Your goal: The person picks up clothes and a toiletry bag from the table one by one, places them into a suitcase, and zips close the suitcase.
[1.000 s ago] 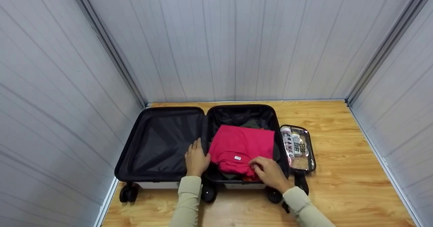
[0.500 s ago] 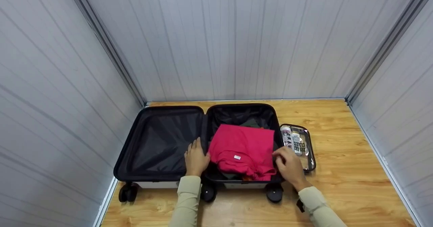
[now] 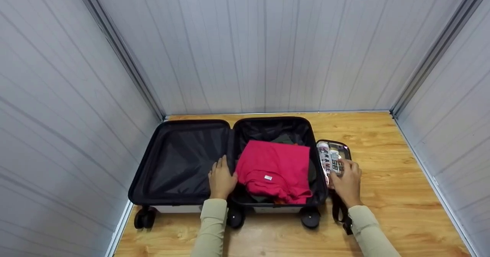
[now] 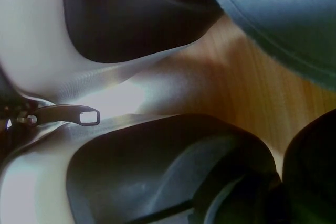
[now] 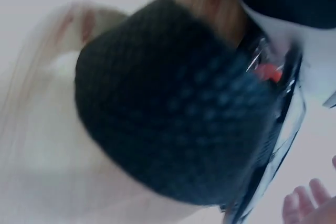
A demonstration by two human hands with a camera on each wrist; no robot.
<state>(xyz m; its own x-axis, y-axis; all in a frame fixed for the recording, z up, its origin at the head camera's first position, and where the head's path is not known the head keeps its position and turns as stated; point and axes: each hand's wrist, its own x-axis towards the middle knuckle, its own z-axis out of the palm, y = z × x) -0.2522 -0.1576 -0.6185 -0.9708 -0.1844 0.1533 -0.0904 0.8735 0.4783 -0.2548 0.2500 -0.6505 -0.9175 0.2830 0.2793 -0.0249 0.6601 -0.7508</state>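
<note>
The clear pouch (image 3: 342, 149) is lying on the floor (image 3: 398, 165), just beside the right edge of the open suitcase (image 3: 180, 153). In the head view, the right hand (image 3: 349, 180) is covering the pouch's lower right corner, thumb apart from bent fingers; whether it is gripping or only touching cannot be told. The left hand (image 3: 221, 179) is resting with fingers extended near the suitcase's middle seam, holding nothing. A folded pink garment (image 3: 279, 159) is filling most of the right half, and that half's right wall is standing between it and the pouch. Small containers (image 3: 324, 155) are showing inside the pouch, and a black strap (image 3: 335, 205) is trailing from its near edge. The pouch is bearing large lettering, with RAVE legible; the garment's white label (image 3: 268, 177) is too small to read.

In the left wrist view, a dark pull tab (image 4: 60, 114) is sitting between the suitcase's pale shells, and grey cloth (image 4: 294, 19) is blocking the upper right corner.

In the right wrist view, a blurred black mesh piece (image 5: 168, 103) is hiding the middle; fingertips (image 5: 304, 200) are showing at lower right, whose hand being unclear.
</note>
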